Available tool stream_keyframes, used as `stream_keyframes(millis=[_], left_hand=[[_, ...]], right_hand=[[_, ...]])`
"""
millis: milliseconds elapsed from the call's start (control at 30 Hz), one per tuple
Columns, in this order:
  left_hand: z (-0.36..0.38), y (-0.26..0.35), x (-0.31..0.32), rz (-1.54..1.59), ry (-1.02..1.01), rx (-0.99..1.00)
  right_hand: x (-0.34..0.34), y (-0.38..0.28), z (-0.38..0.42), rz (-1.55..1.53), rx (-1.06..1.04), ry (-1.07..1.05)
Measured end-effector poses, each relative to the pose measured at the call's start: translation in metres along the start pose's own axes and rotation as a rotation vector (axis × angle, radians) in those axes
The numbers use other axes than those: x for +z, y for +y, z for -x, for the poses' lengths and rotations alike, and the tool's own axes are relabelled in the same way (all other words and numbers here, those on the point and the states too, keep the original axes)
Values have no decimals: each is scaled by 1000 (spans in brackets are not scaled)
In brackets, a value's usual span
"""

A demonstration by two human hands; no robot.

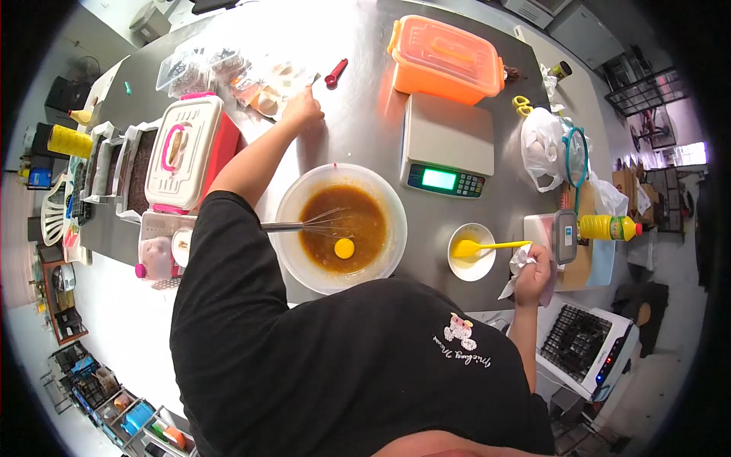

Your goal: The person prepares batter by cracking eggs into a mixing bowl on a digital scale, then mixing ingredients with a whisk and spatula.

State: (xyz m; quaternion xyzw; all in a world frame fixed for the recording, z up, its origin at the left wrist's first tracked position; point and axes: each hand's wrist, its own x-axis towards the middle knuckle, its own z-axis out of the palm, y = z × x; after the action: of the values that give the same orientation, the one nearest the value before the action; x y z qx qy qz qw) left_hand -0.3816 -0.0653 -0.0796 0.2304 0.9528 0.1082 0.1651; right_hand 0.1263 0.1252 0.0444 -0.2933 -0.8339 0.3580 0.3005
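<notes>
My left hand [303,111] reaches across the table, its fingers curled at the edge of a crinkled clear packet [268,93] with pale, rounded pieces on it. What the fingertips grip there is too small to make out. My right hand [532,276] is closed around a crumpled white tissue [518,266], beside a small white bowl [466,272]. A yellow spatula [487,246] rests in that bowl. In front of me a large translucent bowl [286,257] holds brown liquid [324,209] with one whole egg yolk [344,248] and a metal whisk [289,226] leaning in it.
A digital scale [448,141] with a lit display stands ahead, before an orange lidded box [445,57]. A red measuring spoon [336,73] lies near my left hand. To the left stands a white-lidded red box [183,152]; to the right, a yellow oil bottle [607,228].
</notes>
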Motion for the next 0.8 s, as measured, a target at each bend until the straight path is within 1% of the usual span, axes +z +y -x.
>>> stream_keyframes(millis=[67,133,167,200,267,367,400,467,500,600,667,733,767,800], left_hand=[[-2,0,-8,47,110,41],[-16,-6,-22,81,248,95],[-25,-13,-35,103,268,81],[-60,-44,-18,-14,582,294],[-55,-49,-47,-17,348,31],[-75,-78,-44,-155,323,21],[-75,-82,-42,-154,318,26],[-76,-87,-35,-386,395,134],[-73,-84,-36,-418,380,102],[-60,-72,-43,-437,343,57],[-51,-66,-47,-432,333,49],[-49,-65,-48,-429,327,42],[-48,-65,-48,-429,338,51],[-47,-65,-48,-430,348,61]], right_hand=[[1,-2,2,12,28,10],[2,3,6,-32,115,31],[0,11,10,-35,148,28],[0,17,11,-35,153,26],[-3,23,14,6,160,8],[0,21,13,26,139,14],[1,18,12,30,144,16],[3,13,11,23,164,35],[2,13,11,8,166,13],[6,8,11,22,226,43],[4,30,16,-26,236,21],[6,35,16,-114,240,47],[7,37,16,-116,241,48],[11,28,11,-13,199,39]])
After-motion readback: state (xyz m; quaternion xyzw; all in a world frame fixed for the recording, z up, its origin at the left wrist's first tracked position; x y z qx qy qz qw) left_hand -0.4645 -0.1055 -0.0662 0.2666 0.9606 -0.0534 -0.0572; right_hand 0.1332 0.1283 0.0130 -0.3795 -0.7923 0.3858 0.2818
